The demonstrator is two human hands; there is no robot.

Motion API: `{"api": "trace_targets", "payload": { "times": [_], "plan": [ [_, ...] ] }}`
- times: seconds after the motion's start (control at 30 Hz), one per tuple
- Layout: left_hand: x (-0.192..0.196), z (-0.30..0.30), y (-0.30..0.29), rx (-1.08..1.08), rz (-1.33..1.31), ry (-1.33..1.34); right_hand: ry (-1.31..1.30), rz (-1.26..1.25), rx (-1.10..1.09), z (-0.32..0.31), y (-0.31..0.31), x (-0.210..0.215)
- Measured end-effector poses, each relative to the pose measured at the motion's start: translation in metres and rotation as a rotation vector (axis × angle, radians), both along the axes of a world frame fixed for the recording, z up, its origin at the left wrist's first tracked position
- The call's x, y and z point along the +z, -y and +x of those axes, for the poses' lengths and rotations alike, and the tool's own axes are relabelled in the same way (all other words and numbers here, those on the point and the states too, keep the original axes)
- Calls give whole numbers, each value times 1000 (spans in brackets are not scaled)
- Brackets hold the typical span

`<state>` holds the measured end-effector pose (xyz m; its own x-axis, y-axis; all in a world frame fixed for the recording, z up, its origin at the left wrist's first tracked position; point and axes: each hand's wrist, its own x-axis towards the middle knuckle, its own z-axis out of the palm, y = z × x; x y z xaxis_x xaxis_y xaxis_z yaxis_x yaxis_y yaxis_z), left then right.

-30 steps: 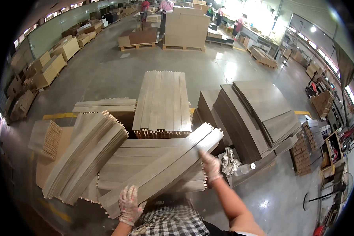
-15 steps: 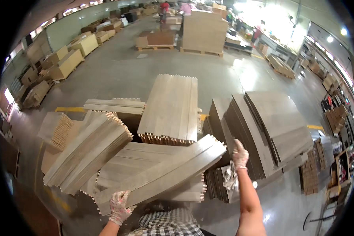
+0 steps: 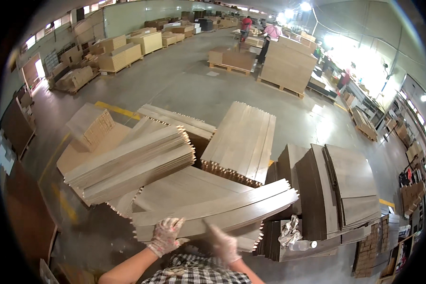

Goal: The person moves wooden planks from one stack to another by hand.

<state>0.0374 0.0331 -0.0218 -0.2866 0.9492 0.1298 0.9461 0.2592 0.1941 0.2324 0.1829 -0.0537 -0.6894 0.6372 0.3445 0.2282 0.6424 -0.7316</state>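
Observation:
Long grey-brown wood-grain boards lie in a loose stack (image 3: 213, 208) in front of me, slanting up toward the right, with pale scalloped ends. My left hand (image 3: 168, 235), in a white glove with reddish marks, rests its spread fingers on the stack's near edge, thumb apart. Close to the same edge, farther right, is my right hand (image 3: 225, 245), also gloved. Motion smears its fingers, and a dark blur at their tips cannot be made out. Under this stack lies a wider pile of similar boards (image 3: 184, 184), partly covered.
Another board stack (image 3: 132, 161) slants at the left, and an upright-lying one (image 3: 241, 139) stands beyond. Large panels (image 3: 352, 184) lean at the right, near crumpled wrapping (image 3: 290, 232) and a clear bottle (image 3: 303, 245). Farther off are pallets of boxes (image 3: 288, 64) and people.
My right hand has come from the panels at the right to the near edge of the board stack. My left hand stays at that edge. The view has turned left.

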Motion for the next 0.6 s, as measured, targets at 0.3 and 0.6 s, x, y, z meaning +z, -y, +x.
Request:
{"api": "trace_targets", "payload": {
  "times": [0.3,0.6],
  "plan": [
    [-10,-28,75,376,510,140,-219,-1000,-378,-14,10,-28],
    [-16,-55,143,460,744,429,83,-105,-162,-36,53,-30]
  ]
}}
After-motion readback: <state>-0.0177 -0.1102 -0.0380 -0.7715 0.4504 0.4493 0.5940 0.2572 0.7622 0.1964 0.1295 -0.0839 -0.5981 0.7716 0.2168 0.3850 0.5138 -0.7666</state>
